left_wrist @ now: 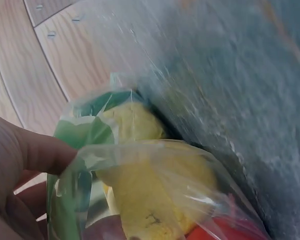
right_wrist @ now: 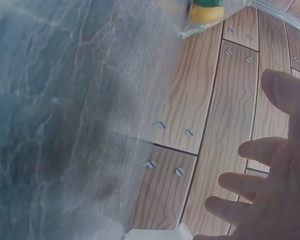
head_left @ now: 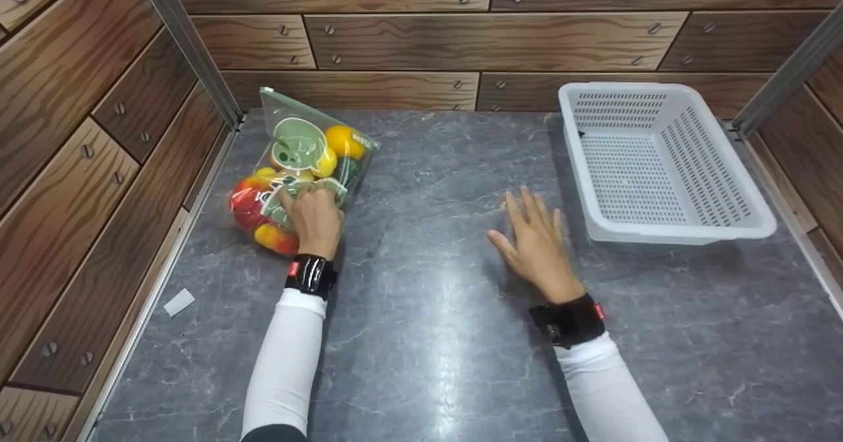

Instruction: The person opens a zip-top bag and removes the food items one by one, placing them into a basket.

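A clear plastic zip bag (head_left: 296,140) with a green printed pattern lies at the left of the table, holding several fruits. Through it show an orange (head_left: 344,142), a yellow fruit (head_left: 325,163), and a red and yellow fruit (head_left: 249,203). My left hand (head_left: 315,221) pinches the bag's plastic on its near side. In the left wrist view, thumb and fingers grip the film beside a yellow fruit (left_wrist: 160,195). My right hand (head_left: 537,251) holds nothing, its fingers spread over the table between bag and basket.
A white perforated plastic basket (head_left: 678,231) stands at the right, a small dark spot at its inner left wall. A small white paper piece (head_left: 178,302) lies at the left. Wood-patterned walls (head_left: 395,40) border the grey marbled table (head_left: 421,336).
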### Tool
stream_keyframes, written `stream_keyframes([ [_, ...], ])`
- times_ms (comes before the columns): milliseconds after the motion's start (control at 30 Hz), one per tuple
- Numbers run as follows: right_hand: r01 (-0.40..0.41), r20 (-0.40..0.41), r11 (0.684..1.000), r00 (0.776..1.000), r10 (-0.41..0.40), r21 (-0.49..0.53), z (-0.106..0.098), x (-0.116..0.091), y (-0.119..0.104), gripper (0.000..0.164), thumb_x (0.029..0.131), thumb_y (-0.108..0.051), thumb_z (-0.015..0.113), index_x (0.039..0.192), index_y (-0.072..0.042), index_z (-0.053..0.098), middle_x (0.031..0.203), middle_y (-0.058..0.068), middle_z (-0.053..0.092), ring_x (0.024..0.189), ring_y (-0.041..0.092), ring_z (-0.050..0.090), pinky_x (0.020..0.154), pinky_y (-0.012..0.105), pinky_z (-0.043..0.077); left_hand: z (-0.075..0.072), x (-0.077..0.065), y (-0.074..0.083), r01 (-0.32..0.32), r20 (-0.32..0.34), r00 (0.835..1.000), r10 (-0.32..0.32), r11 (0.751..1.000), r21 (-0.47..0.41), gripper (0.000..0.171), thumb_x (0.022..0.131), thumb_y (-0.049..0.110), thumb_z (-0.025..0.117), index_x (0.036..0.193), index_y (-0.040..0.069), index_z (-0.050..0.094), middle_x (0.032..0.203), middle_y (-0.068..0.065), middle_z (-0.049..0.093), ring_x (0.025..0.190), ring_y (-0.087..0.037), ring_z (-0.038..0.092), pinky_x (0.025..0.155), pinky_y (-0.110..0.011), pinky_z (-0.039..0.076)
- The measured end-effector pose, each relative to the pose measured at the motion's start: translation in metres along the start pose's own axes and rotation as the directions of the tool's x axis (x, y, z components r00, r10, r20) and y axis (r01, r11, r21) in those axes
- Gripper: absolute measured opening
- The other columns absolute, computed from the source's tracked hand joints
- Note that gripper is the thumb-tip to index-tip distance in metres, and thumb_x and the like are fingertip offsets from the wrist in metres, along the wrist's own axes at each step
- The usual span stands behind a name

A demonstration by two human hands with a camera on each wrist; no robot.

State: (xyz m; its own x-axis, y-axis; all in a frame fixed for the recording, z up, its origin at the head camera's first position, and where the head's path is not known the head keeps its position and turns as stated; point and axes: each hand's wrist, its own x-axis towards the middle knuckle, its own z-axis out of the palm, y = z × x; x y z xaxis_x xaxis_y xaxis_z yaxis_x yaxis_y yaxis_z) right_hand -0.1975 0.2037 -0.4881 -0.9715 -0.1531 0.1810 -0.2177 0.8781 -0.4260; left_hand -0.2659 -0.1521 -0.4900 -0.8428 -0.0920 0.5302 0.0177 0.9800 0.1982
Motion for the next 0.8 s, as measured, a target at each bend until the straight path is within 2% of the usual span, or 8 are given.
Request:
stream_keyframes([
  [200, -0.003, 0.01, 1.0, 1.0, 0.003, 0.0, -0.001, 0.0, 0.0, 0.078, 0.103, -0.044, 0.06, 0.162, -0.005, 0.028, 0.168, 0.026, 0.016, 0.155, 0.047, 0.011, 0.123, 0.068, 0.0, -0.006, -0.009, 0.009, -0.066, -0.046, 0.997, 0.062, 0.994, -0.086, 0.007, 0.076, -0.004, 0.072, 0.072, 0.002, 0.073, 0.073, -0.018, 0.07, 0.076, -0.039, 0.069, 0.107, -0.059, 0.039],
  [333, -0.004, 0.01, 1.0, 1.0, 0.004, 0.002, -0.001, 0.0, 0.0, 0.077, 0.103, -0.043, 0.06, 0.162, -0.005, 0.028, 0.168, 0.026, 0.017, 0.155, 0.047, 0.011, 0.123, 0.068, 0.0, -0.009, -0.014, 0.014, -0.121, -0.062, 0.992, 0.111, 0.975, -0.186, 0.011, 0.073, -0.005, 0.072, 0.068, 0.005, 0.071, 0.069, -0.015, 0.07, 0.071, -0.037, 0.069, 0.104, -0.057, 0.042],
  [567, -0.009, 0.013, 1.0, 1.0, 0.009, -0.008, -0.003, -0.002, -0.001, 0.077, 0.103, -0.042, 0.06, 0.163, -0.006, 0.027, 0.169, 0.025, 0.017, 0.156, 0.046, 0.012, 0.122, 0.069, 0.0, -0.012, -0.022, 0.017, -0.182, -0.042, 0.983, 0.179, 0.923, -0.338, 0.024, 0.072, -0.016, 0.061, 0.061, 0.006, 0.06, 0.065, -0.01, 0.066, 0.071, -0.035, 0.07, 0.108, -0.054, 0.043],
  [767, -0.011, 0.013, 1.0, 1.0, 0.011, -0.015, -0.005, -0.001, -0.002, 0.077, 0.103, -0.042, 0.06, 0.162, -0.005, 0.026, 0.169, 0.025, 0.016, 0.156, 0.046, 0.011, 0.123, 0.069, 0.0, -0.015, -0.023, 0.015, -0.223, -0.028, 0.971, 0.239, 0.849, -0.479, 0.036, 0.086, -0.005, 0.072, 0.057, 0.005, 0.054, 0.056, -0.008, 0.06, 0.059, -0.03, 0.065, 0.112, -0.05, 0.044],
  [800, -0.008, 0.009, 1.0, 1.0, 0.009, -0.014, -0.005, -0.001, -0.002, 0.077, 0.103, -0.042, 0.06, 0.162, -0.005, 0.027, 0.169, 0.025, 0.017, 0.156, 0.046, 0.011, 0.123, 0.068, 0.001, -0.015, -0.023, 0.014, -0.232, -0.026, 0.967, 0.253, 0.834, -0.5, 0.037, 0.086, -0.005, 0.073, 0.056, 0.005, 0.053, 0.058, -0.007, 0.063, 0.061, -0.029, 0.067, 0.112, -0.05, 0.043],
])
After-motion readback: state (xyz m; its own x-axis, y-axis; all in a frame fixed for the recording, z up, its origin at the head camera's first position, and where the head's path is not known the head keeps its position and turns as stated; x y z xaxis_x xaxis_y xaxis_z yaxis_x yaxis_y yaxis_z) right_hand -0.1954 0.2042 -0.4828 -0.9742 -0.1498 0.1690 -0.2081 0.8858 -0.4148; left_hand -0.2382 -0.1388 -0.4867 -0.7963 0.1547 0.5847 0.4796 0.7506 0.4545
